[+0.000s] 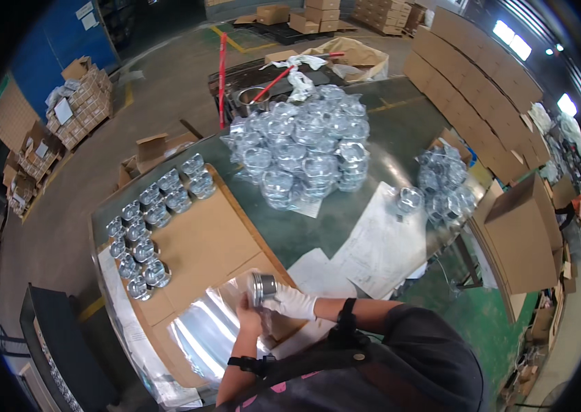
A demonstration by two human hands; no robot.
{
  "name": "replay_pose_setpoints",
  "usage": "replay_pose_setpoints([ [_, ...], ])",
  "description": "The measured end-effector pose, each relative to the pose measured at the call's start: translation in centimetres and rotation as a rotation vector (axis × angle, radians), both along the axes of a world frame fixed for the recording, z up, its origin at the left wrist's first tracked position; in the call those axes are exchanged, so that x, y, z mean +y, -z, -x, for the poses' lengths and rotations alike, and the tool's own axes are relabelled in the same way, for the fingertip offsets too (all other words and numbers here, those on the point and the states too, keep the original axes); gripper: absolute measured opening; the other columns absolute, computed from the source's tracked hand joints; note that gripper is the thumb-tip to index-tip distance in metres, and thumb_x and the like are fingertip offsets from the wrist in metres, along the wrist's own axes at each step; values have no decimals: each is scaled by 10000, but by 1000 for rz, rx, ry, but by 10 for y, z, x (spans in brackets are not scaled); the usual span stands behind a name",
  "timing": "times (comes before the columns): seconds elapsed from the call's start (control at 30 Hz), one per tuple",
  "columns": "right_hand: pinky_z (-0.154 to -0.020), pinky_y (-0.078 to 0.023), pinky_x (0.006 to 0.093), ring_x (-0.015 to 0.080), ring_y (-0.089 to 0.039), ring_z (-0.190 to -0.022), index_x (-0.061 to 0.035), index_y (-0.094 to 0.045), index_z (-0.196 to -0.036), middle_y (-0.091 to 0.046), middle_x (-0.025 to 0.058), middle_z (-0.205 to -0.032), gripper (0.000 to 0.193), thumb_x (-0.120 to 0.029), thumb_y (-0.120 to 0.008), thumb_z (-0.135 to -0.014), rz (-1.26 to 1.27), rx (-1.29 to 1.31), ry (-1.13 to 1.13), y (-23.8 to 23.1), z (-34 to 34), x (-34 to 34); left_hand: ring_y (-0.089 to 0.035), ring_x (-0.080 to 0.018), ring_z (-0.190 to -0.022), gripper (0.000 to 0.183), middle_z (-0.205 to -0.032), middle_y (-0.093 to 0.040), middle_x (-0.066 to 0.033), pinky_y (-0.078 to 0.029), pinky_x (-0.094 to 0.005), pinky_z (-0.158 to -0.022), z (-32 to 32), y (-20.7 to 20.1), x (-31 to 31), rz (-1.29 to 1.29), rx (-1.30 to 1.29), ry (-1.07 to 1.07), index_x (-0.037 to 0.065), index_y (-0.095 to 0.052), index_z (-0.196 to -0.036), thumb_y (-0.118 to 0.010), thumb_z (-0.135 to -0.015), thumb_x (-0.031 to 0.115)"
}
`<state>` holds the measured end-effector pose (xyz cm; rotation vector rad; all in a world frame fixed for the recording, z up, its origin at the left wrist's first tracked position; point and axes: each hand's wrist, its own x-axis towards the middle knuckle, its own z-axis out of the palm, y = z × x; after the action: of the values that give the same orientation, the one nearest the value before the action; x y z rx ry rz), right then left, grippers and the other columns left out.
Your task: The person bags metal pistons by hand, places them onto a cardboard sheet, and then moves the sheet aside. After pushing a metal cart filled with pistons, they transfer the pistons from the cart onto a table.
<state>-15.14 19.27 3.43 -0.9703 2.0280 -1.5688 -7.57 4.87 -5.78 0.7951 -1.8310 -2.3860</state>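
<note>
Here's the metal piston point(263, 289) above the cardboard sheet's point(201, 237) near-right corner, axis seemingly crosswise, right hand point(293, 302) gripping its right end, left hand point(248, 317) close at its left, finger pose unclear.

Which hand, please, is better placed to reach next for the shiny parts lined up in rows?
Probably the left hand: it is nearer the shiny parts, while the gloved right hand, across the metal cylinder, is farther.

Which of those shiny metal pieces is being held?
The metal piece between the left hand and white-gloved right hand; the others rest apart from both.
</note>
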Motion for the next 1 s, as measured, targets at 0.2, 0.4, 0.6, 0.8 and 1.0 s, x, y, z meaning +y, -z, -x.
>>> replay_pose_setpoints([
  [0.2,-684,-507,467,357,-645,-767,-2,-595,-973,-648,189,-836,278,-236,-565,-826,-758,332,26,-17,-28,7,-632,-305,-821,164,-899,-640,-170,-504,-368,-714,-2,-96,6,1040,397,133,28,-609,-1032,-530,-888,29],
  [0.4,-496,-447,344,219,-585,-581,-103,-599,-848,-624,96,-746,149,-214,-506,-881,-74,-216,79,36,16,-33,-641,-346,-759,236,-890,-644,-190,-518,-383,-680,-21,-150,37,1042,541,217,29,-618,-1098,-554,-872,9],
  [0.6,-784,-481,327,234,-616,-865,-113,-526,-1199,-624,123,-947,438,-322,-651,-835,-88,56,-112,-41,-23,41,-662,-192,-749,247,-878,-672,-130,-475,-299,-574,-23,-143,10,274,-49,-94,21,-617,-1101,-456,-977,163],
  [0.8,-775,-496,438,364,-622,-901,-52,-488,-1185,-607,208,-1026,692,-311,-815,-633,-556,-171,266,-11,-16,33,-602,-216,-851,244,-922,-599,-114,-471,-318,-716,-45,-123,16,354,-26,336,66,-624,-1080,-519,-945,240],
  [1.0,-734,-518,381,338,-619,-940,-22,-526,-1111,-587,228,-1100,371,-139,-626,-773,-623,335,-90,-31,-29,43,-511,-336,-1010,351,-1087,-460,-162,-426,-461,-848,-50,-100,40,1312,-212,653,107,-679,-1001,-559,-869,409],
])
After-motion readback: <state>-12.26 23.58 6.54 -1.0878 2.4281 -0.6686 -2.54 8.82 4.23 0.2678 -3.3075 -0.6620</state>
